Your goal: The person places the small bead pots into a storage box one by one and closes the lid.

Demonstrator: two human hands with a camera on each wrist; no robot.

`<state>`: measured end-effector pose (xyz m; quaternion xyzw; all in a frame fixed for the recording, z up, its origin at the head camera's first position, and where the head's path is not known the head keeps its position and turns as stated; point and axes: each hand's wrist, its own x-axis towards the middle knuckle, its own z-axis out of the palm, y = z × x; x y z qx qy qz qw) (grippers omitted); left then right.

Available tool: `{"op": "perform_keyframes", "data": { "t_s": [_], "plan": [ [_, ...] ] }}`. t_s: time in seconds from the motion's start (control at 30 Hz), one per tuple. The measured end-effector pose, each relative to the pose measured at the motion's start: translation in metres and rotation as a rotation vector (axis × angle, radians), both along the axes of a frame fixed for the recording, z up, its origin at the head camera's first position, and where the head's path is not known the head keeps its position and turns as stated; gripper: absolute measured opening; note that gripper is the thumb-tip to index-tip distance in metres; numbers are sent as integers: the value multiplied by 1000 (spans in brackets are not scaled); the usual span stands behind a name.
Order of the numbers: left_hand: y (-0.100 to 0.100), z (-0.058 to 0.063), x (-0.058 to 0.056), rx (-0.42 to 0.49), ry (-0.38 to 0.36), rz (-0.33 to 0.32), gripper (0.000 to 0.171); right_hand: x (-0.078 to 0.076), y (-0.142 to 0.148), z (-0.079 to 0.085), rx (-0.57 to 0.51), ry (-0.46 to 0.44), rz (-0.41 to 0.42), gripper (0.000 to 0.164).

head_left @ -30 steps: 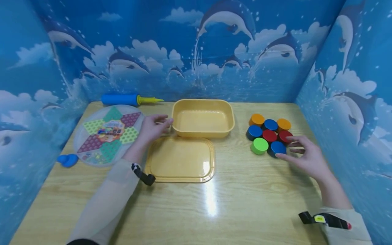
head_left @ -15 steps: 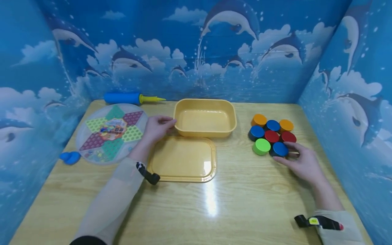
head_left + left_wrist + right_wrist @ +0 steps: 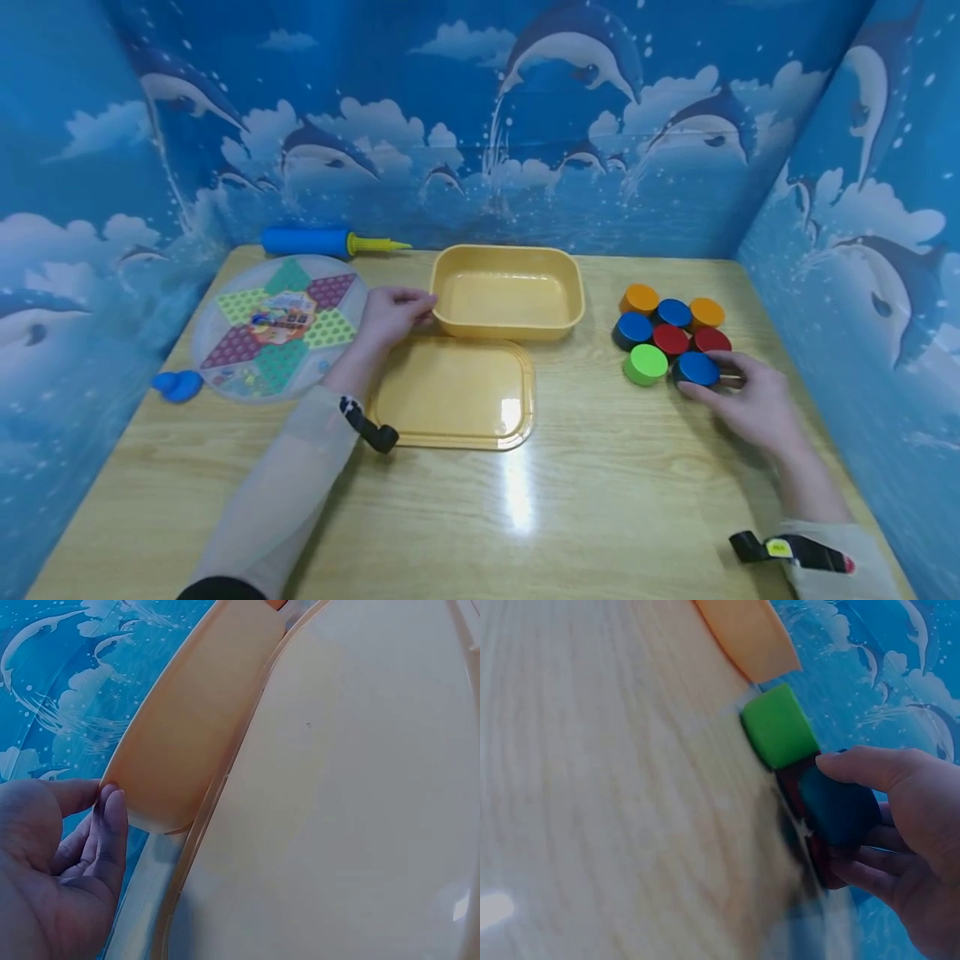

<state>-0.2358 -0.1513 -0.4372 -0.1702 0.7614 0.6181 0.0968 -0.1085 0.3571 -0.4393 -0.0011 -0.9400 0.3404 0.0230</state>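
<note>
My left hand [image 3: 395,314] pinches the left rim of a yellow plastic box [image 3: 508,327]; the left wrist view has thumb and fingertips at the edge of the box wall [image 3: 184,727]. On the right, my right hand [image 3: 757,400] grips a blue round block [image 3: 696,369], thumb on the near side and fingers behind. The right wrist view puts this blue block [image 3: 840,806] beside a green one [image 3: 780,727], with dark red partly hidden behind it. Several more blocks, including a green one [image 3: 646,365], a red one [image 3: 670,339] and an orange one [image 3: 640,297], cluster next to it.
A yellow lid [image 3: 453,392] lies flat in front of the box. To the left are a round game board [image 3: 277,325] with a star pattern, a blue pump [image 3: 307,242] with a yellow nozzle and a small blue object [image 3: 177,386]. Dolphin-printed walls [image 3: 480,125] enclose the table.
My right hand has moved in from the right and closed its fingers round the blue block. My left fingers have drawn together at the box rim. The view has shifted slightly.
</note>
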Motion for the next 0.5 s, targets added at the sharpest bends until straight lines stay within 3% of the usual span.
{"op": "perform_keyframes", "data": {
  "t_s": [0.2, 0.5],
  "plan": [
    [1, 0, 0, -14, -6, 2, 28, -3, -1, 16, -19, 50, -8, 69],
    [1, 2, 0, -8, -3, -1, 28, -22, -15, 44, 24, 102, 64, 64]
  ]
}}
